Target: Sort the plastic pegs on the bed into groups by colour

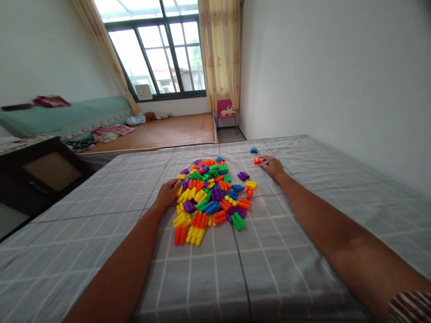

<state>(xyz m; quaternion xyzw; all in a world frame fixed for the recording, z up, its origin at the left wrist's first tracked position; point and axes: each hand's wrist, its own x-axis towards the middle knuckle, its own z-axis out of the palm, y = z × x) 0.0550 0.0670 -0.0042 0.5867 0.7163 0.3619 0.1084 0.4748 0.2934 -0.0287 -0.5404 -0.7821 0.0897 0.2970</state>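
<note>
A heap of plastic building blocks (pixel 217 194) in orange, yellow, green, blue and purple lies on the grey checked cloth (pixel 279 251). My left hand (pixel 168 193) rests at the heap's left edge, open, its fingertips by a yellow block (pixel 180 191). Farther off, to the right of the heap, my right hand (pixel 272 166) is closed on an orange block (pixel 257 160) at its fingertips. Just beyond that block sits a small blue block (pixel 253 150). Orange pieces joined to yellow ones (pixel 196 229) lie at the heap's near side.
A white wall (pixel 336 67) runs along the right. Past the cloth's far edge are a low bed with a brown mat (pixel 175 128), a pink chair (pixel 226 107) with a soft toy, and a window (pixel 161 54). A dark cabinet (pixel 37 175) stands at left.
</note>
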